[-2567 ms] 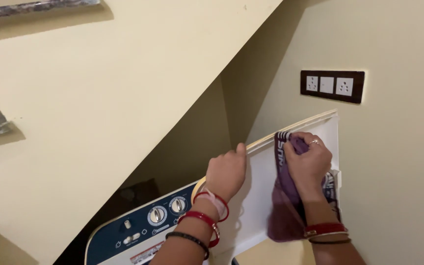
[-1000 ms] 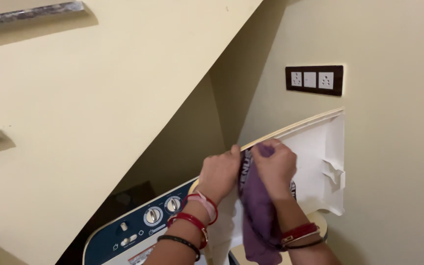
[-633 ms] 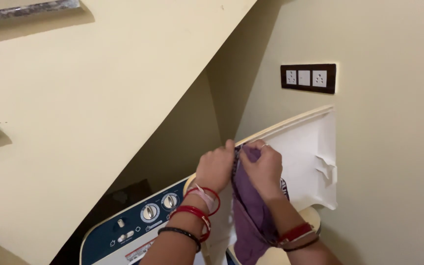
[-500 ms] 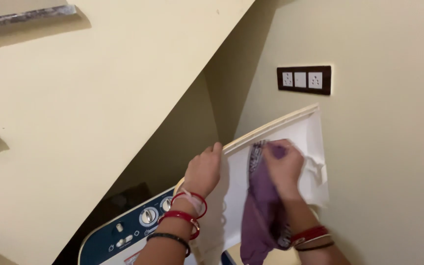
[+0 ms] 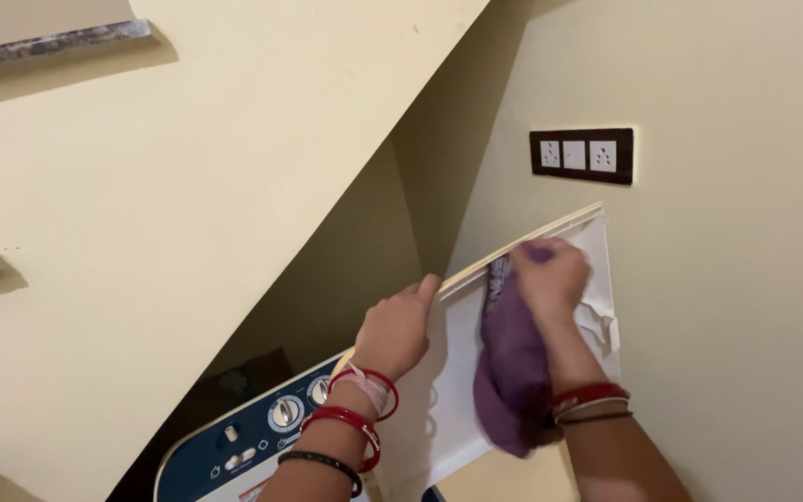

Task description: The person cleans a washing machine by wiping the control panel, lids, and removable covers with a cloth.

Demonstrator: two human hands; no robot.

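Observation:
A white washing machine lid (image 5: pixel 457 372) stands raised, its top edge slanting up to the right. My left hand (image 5: pixel 400 327) grips the lid's upper left edge, with red and black bangles on the wrist. My right hand (image 5: pixel 550 275) presses a purple cloth (image 5: pixel 511 372) against the lid's inner face near the top; the cloth hangs down below the hand. The hand is blurred from motion.
The washer's blue control panel (image 5: pixel 253 439) with round knobs sits at the bottom left. A slanted cream stair underside (image 5: pixel 234 186) closes in on the left. A dark switchboard (image 5: pixel 582 155) with sockets is on the right wall above the lid.
My right hand with the cloth slid left along the lid's top toward my left hand, then back right and up. My left hand kept its hold on the lid's edge.

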